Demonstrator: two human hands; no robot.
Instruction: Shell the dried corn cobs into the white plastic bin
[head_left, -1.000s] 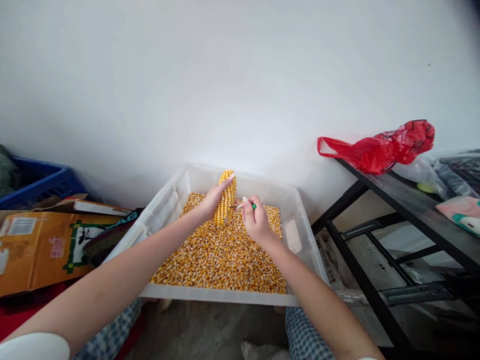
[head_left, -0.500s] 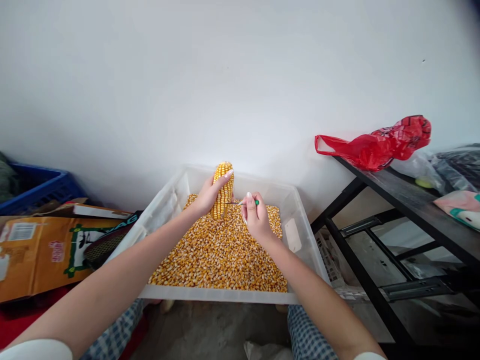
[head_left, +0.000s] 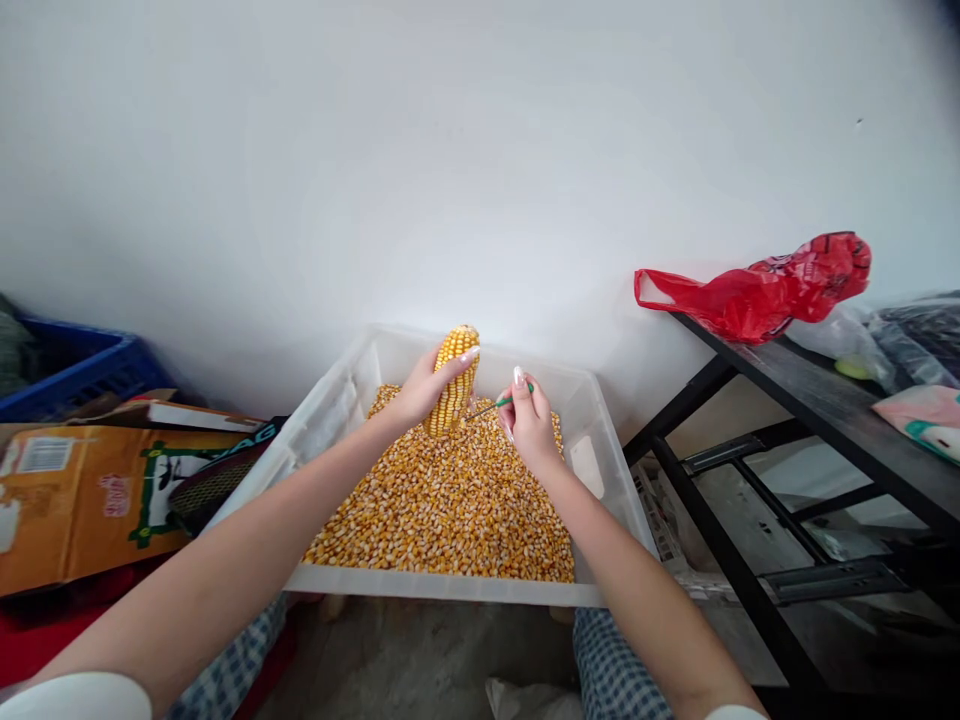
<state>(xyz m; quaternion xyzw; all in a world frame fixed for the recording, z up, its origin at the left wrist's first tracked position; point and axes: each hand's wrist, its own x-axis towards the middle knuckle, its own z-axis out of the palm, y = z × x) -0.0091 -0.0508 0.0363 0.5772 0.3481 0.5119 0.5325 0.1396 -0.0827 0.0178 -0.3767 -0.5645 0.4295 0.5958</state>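
My left hand (head_left: 426, 388) is wrapped round a yellow corn cob (head_left: 455, 375), thumb along its side, holding it tilted with its top leaning right. A thin metal tool with a green handle (head_left: 514, 397), like a small screwdriver, is pinched in my right hand (head_left: 529, 420). Its shaft points left towards the lower right side of the cob; whether the tip touches is too small to tell. Both hands are above a translucent plastic bin (head_left: 450, 585), where loose corn kernels (head_left: 442, 510) lie in a wide heap.
On the left stand a blue crate (head_left: 82, 365), an orange cardboard box (head_left: 75, 500) and a dark mesh bag (head_left: 221, 480). To the right is a black metal-framed rack (head_left: 810, 400) with a red plastic bag (head_left: 765, 295) on top. A white wall (head_left: 465, 170) rises behind the bin.
The cob now leans further to the right. My right hand has moved slightly right and up, and more of the tool's green handle and shaft shows.
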